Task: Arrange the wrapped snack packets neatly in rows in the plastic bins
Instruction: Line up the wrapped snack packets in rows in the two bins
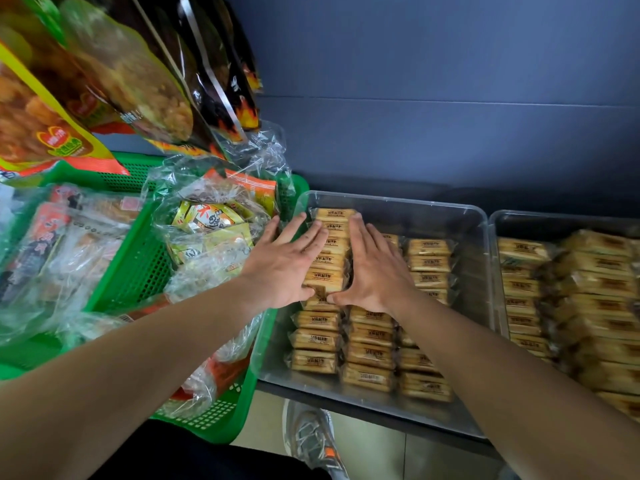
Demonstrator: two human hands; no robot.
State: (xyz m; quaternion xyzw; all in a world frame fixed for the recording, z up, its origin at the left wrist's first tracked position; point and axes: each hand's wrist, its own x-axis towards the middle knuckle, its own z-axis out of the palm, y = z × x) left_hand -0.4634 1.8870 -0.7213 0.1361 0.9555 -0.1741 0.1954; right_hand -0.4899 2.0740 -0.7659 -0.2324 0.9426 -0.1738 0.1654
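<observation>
Centrally, the left hand [287,261] and right hand [375,268] lie flat with fingers straight, flanking a column of wrapped snack packets [327,261] in the far-left corner of a clear plastic bin [450,209]; the thumbs point toward each other at the near end of the bracketed packets, tips close together, and neither hand curls round anything. Packets are small, rectangular, tan-yellow with dark printed labels, sealed in glossy transparent film; further columns lie under and right of the right hand and nearer the person than both wrists. Right of the right forearm, a second clear bin [554,220] holds similar packets, piled higher. Just left of the left hand, a perforated green basket [138,268] holds crinkled clear bags of assorted snacks. Large printed snack bags [114,71] hang above the left forearm. Below the forearms, a grey shoe [311,441] stands on a pale floor
</observation>
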